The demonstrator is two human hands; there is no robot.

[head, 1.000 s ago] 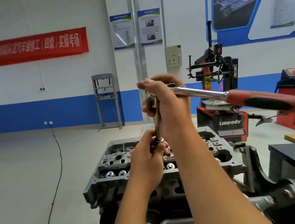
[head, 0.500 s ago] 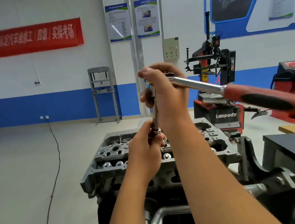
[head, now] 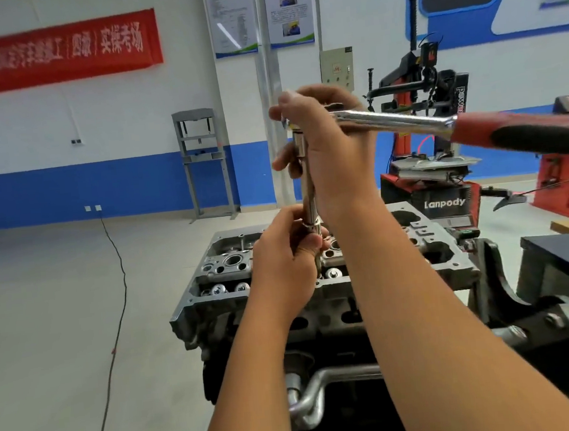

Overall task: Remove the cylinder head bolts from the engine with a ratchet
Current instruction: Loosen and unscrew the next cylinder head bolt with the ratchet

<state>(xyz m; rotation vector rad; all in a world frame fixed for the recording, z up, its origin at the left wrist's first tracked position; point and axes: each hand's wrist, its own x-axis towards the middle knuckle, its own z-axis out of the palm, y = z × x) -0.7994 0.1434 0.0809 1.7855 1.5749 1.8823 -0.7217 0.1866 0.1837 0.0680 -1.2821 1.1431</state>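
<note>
While the tool is standing upright over the head, these are the points to be watching:
Left hand (head: 285,263): gripping the socket end low, steadying it on a bolt I am judging hidden beneath.
Extension (head: 308,192): should be staying vertical.
Right hand (head: 329,149): clamping the ratchet (head: 440,126) head; its handle is sticking out right.
Head (head: 427,254): lying just below; bolts are not visible.

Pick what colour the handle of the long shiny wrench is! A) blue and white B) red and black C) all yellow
B: the shiny metal ratchet ends in a red grip with a black insert, sticking out to the right of the right hand.
</note>
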